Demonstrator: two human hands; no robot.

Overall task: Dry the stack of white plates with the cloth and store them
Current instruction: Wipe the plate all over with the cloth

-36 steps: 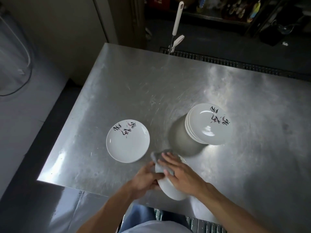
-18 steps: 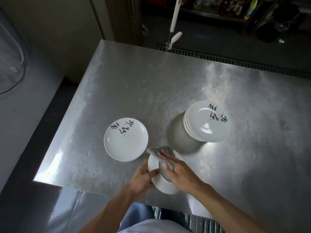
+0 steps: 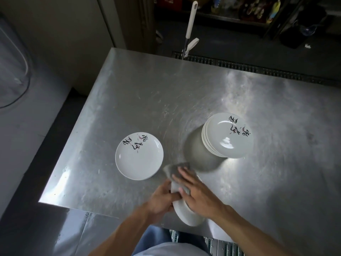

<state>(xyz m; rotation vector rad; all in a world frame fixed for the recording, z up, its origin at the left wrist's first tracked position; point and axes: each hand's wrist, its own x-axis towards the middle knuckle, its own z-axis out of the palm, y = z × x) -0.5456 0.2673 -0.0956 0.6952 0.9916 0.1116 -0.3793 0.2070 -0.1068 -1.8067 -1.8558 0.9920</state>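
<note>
Plate at table near edge, bare steel beyond; left hand gripping its rim, right hand flat-fingered on cloth.

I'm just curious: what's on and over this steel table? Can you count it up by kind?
Plate piles set down: 2, the left pile and the right stack; plates per pile unclear
Held plate: 1
Grey cloth: 1
Hands: 2, the left hand and the right hand
Total: 6
</note>
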